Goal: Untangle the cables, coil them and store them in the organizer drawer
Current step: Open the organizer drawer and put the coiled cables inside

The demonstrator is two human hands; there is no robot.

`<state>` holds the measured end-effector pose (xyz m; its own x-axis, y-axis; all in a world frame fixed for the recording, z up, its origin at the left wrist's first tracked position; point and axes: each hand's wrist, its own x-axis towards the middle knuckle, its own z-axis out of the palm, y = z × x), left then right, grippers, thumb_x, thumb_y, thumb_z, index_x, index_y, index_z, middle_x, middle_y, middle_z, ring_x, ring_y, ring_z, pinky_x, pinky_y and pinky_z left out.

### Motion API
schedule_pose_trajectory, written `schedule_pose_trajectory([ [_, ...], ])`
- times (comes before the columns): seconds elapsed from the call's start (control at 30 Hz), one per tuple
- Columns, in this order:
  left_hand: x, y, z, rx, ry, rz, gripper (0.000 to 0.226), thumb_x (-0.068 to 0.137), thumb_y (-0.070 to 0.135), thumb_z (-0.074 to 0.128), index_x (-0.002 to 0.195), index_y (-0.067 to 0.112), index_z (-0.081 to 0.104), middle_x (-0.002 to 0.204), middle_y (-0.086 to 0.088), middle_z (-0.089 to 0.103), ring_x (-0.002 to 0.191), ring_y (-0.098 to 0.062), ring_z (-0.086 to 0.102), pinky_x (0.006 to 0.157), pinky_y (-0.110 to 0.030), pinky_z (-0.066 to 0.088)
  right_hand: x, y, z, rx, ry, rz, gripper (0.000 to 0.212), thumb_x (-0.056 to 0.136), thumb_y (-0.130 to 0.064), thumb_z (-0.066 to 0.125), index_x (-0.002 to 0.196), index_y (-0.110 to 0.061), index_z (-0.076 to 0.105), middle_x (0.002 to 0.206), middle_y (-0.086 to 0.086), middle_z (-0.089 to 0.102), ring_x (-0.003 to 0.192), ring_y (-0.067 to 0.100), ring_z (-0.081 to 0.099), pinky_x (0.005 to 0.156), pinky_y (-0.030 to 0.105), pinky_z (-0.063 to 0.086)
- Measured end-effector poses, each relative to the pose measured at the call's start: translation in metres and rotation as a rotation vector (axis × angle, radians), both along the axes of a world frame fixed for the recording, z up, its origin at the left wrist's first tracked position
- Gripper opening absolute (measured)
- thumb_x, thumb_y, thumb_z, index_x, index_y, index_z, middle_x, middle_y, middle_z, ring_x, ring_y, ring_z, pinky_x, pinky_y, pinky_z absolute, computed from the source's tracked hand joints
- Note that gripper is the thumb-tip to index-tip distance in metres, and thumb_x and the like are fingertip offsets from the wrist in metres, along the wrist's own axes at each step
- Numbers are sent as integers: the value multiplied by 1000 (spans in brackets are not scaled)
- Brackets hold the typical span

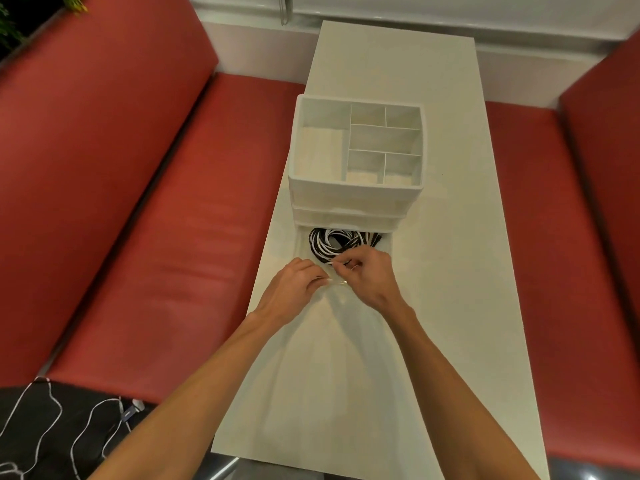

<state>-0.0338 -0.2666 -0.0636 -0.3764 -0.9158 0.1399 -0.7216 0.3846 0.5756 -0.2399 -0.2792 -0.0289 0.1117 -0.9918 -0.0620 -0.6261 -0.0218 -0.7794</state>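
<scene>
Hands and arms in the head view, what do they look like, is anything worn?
Both forearms are bare, no sleeves in view. The left hand shows no glove, watch or ring. The right hand, also ungloved, wears a thin pale ring on one finger.

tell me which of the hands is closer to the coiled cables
Right. The right hand is at the near edge of the coiled cables; the left hand sits farther back, toward the person.

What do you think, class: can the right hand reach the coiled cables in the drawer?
Probably yes: the right hand seems to pinch a strand of the coiled cables; the drawer stands open and nothing covers them.
</scene>
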Motion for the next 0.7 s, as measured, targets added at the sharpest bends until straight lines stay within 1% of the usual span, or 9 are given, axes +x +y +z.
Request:
schedule_pose_trajectory([
  [0.07,0,1,2,31,2,4,13,102,21,74,112,13,78,110,-1,75,101,-24,65,89,-39,55,11,7,-12,11,-14,-13,9,92,-21,86,101,-22,87,93,-18,71,84,2,67,82,22,54],
  [0.17,0,0,4,48,-14,9,21,103,25,73,121,14,76,117,-2,73,111,-22,63,95,-33,52,20,2,-28,69,52,-124,9,92,-19,86,100,-22,87,110,-4,64,90,9,65,83,17,51],
  [0.27,0,-1,6,49,-16,10,19,103,24,74,118,13,76,115,-1,73,109,-21,61,95,-32,52,23,-7,-28,137,186,-246,5,90,-18,86,91,-23,83,109,0,67,86,16,68,79,28,54],
  [0.33,0,-2,6,24,-20,-1,11,102,18,74,110,12,78,108,-1,75,102,-23,64,90,-38,55,24,-9,-23,131,264,-272,13,89,-12,83,89,-18,71,106,2,62,80,25,65,75,38,55],
  [0.4,0,-2,6,20,-21,2,8,101,13,74,106,10,80,102,-3,77,97,-26,66,86,-42,57,22,-9,-19,119,330,-275,19,87,-3,76,90,-16,62,102,3,57,78,31,62,73,41,54],
  [0.47,1,-3,6,12,-22,5,8,100,10,75,104,9,81,101,-4,78,95,-28,67,84,-45,58,17,-12,-16,151,345,-239,18,86,-1,75,88,-17,66,102,4,60,82,32,65,75,42,56],
  [0.57,-2,-1,9,30,-14,27,10,99,15,77,108,11,81,104,-3,77,99,-27,66,87,-47,58,8,-12,-10,206,351,-151,8,95,-14,76,94,-22,77,110,5,71,93,31,70,81,41,59],
  [0.63,-3,1,21,-11,31,73,17,100,24,77,114,14,79,110,0,75,106,-23,65,90,-43,57,4,-3,-3,116,428,-115,12,103,-28,68,106,-23,78,113,2,73,97,31,71,80,41,58],
  [0.7,-5,-2,41,-186,85,115,19,101,21,76,118,12,78,112,-1,73,109,-23,64,91,-35,57,1,13,-1,-36,459,-63,20,107,-36,62,112,-23,77,115,1,73,101,30,70,79,41,57],
])
